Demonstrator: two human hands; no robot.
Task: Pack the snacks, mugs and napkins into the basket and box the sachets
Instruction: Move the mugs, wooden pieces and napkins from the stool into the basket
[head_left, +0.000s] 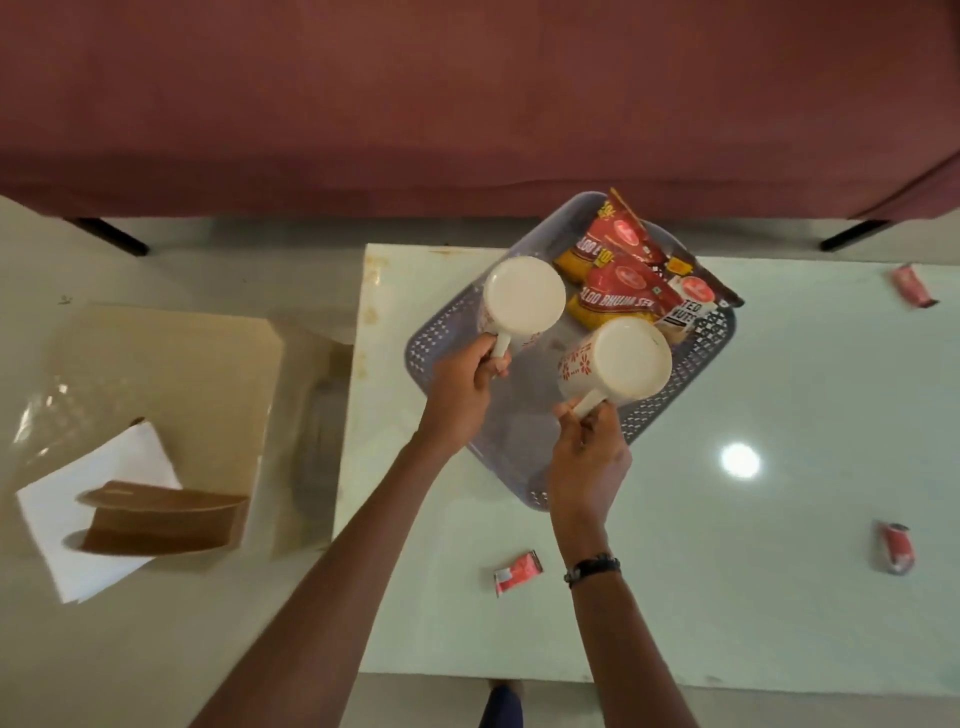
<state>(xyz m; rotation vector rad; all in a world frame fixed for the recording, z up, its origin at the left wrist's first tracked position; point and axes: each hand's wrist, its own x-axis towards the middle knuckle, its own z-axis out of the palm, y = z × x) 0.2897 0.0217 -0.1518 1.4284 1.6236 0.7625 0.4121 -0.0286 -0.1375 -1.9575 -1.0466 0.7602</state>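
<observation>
Two mugs, white with red print, one per hand, both held over the grey basket (696, 358) on the pale table (779, 415). Head view: left hand (460, 387) has its fingers curled tight round the handle of the left mug (523, 301), mouth facing up toward the camera, handle pointing back toward the person. Right hand (589, 462) pinches the handle of the right mug (621, 361) likewise, that mug tipped so its long axis leans toward the left hand, its printed side showing. Snack packets (623, 283), red and yellow, lie flat in the basket's far corner, their long axes running diagonally. Three red sachets remain loose on the table: one (518, 570) near the right wrist, one (896, 548) at the right edge, one (913, 285) far right. White napkins (104, 488) and a brown cardboard box (161, 519) sit on the floor to the left. Advice: lower each mug upright onto the bare near floor of the basket, side by side, clear of the packets, handles apart so they do not knock.
</observation>
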